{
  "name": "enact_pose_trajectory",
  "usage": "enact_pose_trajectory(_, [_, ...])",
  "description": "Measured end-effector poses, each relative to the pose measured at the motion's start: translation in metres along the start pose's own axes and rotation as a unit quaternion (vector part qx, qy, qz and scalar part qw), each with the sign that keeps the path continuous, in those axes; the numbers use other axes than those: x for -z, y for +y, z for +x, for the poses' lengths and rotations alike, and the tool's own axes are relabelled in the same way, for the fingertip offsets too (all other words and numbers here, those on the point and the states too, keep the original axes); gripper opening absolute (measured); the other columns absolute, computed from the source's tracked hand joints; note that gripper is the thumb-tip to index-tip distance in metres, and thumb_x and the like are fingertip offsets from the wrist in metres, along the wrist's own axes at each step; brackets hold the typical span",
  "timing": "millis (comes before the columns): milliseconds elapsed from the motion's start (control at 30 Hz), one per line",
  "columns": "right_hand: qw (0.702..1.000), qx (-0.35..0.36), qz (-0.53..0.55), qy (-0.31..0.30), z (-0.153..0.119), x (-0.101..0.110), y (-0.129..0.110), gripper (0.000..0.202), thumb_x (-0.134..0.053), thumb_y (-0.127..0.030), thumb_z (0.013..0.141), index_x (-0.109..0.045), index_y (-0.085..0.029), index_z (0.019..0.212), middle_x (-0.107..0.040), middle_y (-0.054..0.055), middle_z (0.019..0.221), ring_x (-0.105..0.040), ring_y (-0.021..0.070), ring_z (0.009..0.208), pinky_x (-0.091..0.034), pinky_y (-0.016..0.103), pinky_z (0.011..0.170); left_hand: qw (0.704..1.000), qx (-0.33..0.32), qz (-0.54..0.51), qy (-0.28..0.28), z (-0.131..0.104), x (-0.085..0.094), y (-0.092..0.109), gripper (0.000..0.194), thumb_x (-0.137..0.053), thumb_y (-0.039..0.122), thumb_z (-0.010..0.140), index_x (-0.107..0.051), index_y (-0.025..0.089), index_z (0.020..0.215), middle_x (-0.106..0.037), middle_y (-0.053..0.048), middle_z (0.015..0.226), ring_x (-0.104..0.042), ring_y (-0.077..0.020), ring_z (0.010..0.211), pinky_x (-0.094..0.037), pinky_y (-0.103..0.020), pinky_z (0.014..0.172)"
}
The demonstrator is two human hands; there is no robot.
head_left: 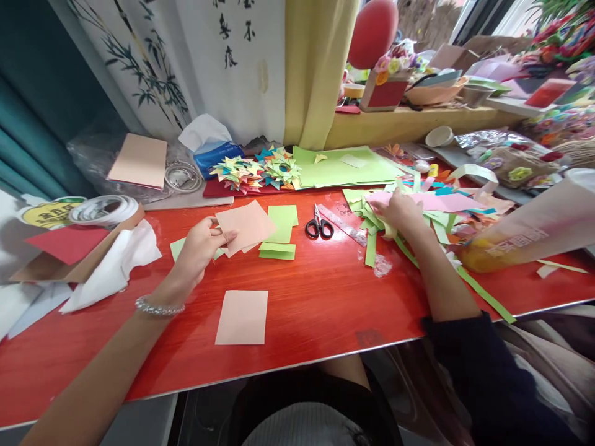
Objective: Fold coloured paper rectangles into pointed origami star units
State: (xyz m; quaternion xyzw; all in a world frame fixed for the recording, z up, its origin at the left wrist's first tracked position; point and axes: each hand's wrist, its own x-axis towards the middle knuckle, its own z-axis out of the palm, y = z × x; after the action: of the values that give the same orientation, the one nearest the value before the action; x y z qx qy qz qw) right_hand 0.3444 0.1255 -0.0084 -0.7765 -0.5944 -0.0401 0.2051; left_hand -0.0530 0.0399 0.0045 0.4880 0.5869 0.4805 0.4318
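Note:
Pink paper squares (246, 227) are pinched between the thumb and fingers of my left hand (198, 248), above the left part of the red table. Below them a single pink square (242, 317) lies flat. Green paper pieces (280, 224) sit just right of the held squares. My right hand (400, 214) reaches into a heap of paper scraps (372, 214) and touches a long pink strip (441, 202); its fingertips are partly hidden. Between the hands lie black-handled scissors (319, 228) and a clear ruler (341, 224).
Folded paper star rings (237, 173) and large green sheets (344, 166) line the back. A tilted plastic cup (525, 226) lies beside my right forearm. At the left stands a cardboard box (79, 257) with tape rolls and white tissue.

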Motion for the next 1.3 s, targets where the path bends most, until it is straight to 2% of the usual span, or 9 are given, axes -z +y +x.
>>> enact_pose_trajectory(100, [0.996, 0.06, 0.039, 0.044, -0.019, 0.001, -0.031, 0.076, -0.057, -0.048, 0.086, -0.035, 0.002, 0.139, -0.033, 0.028, 0.146, -0.025, 0.0397, 0.139, -0.015, 0.061, 0.111, 1.0, 0.0, -0.009, -0.012, -0.005, -0.007, 0.001, 0.043, -0.078, 0.03, 0.065, -0.056, 0.015, 0.098, -0.071, -0.003, 0.078, -0.067, -0.0188, 0.074, -0.049, -0.03, 0.072])
enact_pose_trajectory(167, [0.972, 0.123, 0.2, -0.017, -0.042, 0.005, -0.062, 0.059, -0.047, -0.05, 0.091, -0.047, -0.009, 0.133, -0.05, 0.02, 0.137, -0.045, 0.0304, 0.128, -0.034, 0.048, 0.108, 0.998, 0.004, -0.028, -0.05, -0.012, -0.014, 0.002, 0.041, -0.077, 0.03, 0.067, -0.055, 0.016, 0.098, -0.071, -0.003, 0.081, -0.067, -0.0187, 0.076, -0.049, -0.031, 0.074])
enact_pose_trajectory(300, [0.77, 0.213, 0.469, -0.377, -0.096, 0.015, -0.113, 0.04, -0.052, -0.053, 0.086, -0.065, -0.018, 0.1, -0.069, 0.009, 0.095, -0.069, 0.0203, 0.081, -0.058, 0.035, 0.068, 0.991, 0.02, -0.032, -0.13, -0.027, -0.027, 0.003, 0.04, -0.073, 0.033, 0.072, -0.055, 0.019, 0.104, -0.072, -0.004, 0.087, -0.068, -0.0203, 0.08, -0.05, -0.033, 0.074])
enact_pose_trajectory(400, [0.708, 0.194, 0.525, -0.43, -0.109, 0.02, -0.122, 0.033, -0.058, -0.05, 0.082, -0.059, -0.018, 0.077, -0.066, 0.004, 0.073, -0.069, 0.0179, 0.066, -0.055, 0.028, 0.052, 0.99, 0.026, -0.02, -0.134, -0.028, -0.028, 0.003, 0.042, -0.074, 0.036, 0.071, -0.057, 0.018, 0.105, -0.072, -0.004, 0.087, -0.067, -0.021, 0.081, -0.05, -0.033, 0.075])
enact_pose_trajectory(467, [0.758, 0.187, 0.513, -0.357, -0.099, 0.024, -0.114, 0.03, -0.056, -0.047, 0.085, -0.058, -0.018, 0.077, -0.065, 0.003, 0.071, -0.066, 0.0155, 0.061, -0.052, 0.027, 0.052, 0.993, 0.021, -0.021, -0.118, -0.024, -0.022, 0.005, 0.041, -0.075, 0.035, 0.07, -0.057, 0.017, 0.102, -0.071, -0.003, 0.083, -0.066, -0.0196, 0.078, -0.049, -0.031, 0.074])
enact_pose_trajectory(567, [0.929, 0.135, 0.338, -0.067, -0.064, 0.031, -0.085, 0.026, -0.048, -0.039, 0.089, -0.061, -0.019, 0.078, -0.061, 0.001, 0.063, -0.056, 0.0131, 0.052, -0.046, 0.03, 0.053, 0.999, 0.002, -0.017, -0.047, -0.013, -0.006, 0.01, 0.038, -0.075, 0.035, 0.068, -0.059, 0.016, 0.097, -0.067, 0.0, 0.07, -0.062, -0.0163, 0.065, -0.046, -0.028, 0.065])
enact_pose_trajectory(767, [0.992, -0.036, 0.092, 0.085, -0.003, 0.023, 0.005, 0.017, -0.054, -0.029, 0.086, -0.056, -0.015, 0.077, -0.061, 0.025, 0.1, -0.053, 0.0363, 0.1, -0.036, 0.055, 0.085, 0.991, 0.04, 0.119, -0.039, 0.01, 0.03, 0.01, 0.036, -0.069, 0.051, 0.067, -0.057, 0.018, 0.071, -0.061, -0.001, 0.068, -0.056, -0.0178, 0.062, -0.039, -0.028, 0.058])
enact_pose_trajectory(1000, [0.98, -0.035, 0.054, 0.186, -0.003, 0.003, 0.016, 0.062, -0.065, -0.022, 0.079, -0.039, -0.009, 0.133, -0.028, 0.031, 0.141, -0.025, 0.0454, 0.128, -0.023, 0.062, 0.099, 0.844, -0.077, 0.53, -0.026, 0.026, 0.027, -0.02, 0.059, -0.059, 0.056, 0.071, -0.06, 0.015, 0.113, -0.054, -0.017, 0.118, -0.042, -0.0382, 0.116, -0.034, -0.045, 0.096])
enact_pose_trajectory(1300, [0.917, 0.322, 0.187, 0.14, -0.073, 0.016, -0.08, 0.031, -0.044, -0.024, 0.091, -0.055, -0.018, 0.12, -0.048, 0.016, 0.128, -0.046, 0.0285, 0.119, -0.039, 0.049, 0.102, 0.829, -0.038, 0.556, -0.045, 0.032, 0.028, -0.026, 0.074, -0.056, 0.067, 0.068, -0.056, 0.018, 0.122, -0.052, -0.016, 0.118, -0.039, -0.039, 0.118, -0.03, -0.045, 0.101])
